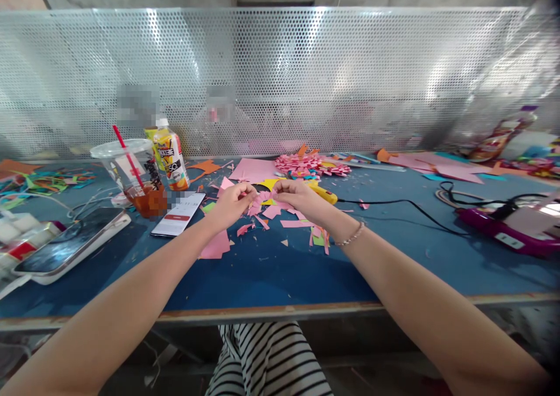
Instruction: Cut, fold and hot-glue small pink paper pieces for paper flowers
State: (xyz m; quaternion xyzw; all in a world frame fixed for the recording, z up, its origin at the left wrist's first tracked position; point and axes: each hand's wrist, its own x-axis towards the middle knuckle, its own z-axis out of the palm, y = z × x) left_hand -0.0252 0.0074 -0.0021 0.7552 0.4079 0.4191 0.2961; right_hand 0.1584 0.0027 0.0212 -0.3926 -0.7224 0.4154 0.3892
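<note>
Between my two hands is a small piece of pink fringed paper, held just above the table. My left hand pinches its left end with closed fingers. At its right end, my right hand grips it between thumb and fingers. Beneath and around them lie pink paper scraps and some yellow paper. A yellow glue gun with a black cord rests just behind my right hand, which partly hides it. Behind that sits a pile of pink fringed paper pieces.
On the blue table, a phone, a plastic cup with a red straw and a drink bottle stand to the left. Another phone lies farther left. A purple power strip is at right, before a perforated metal screen.
</note>
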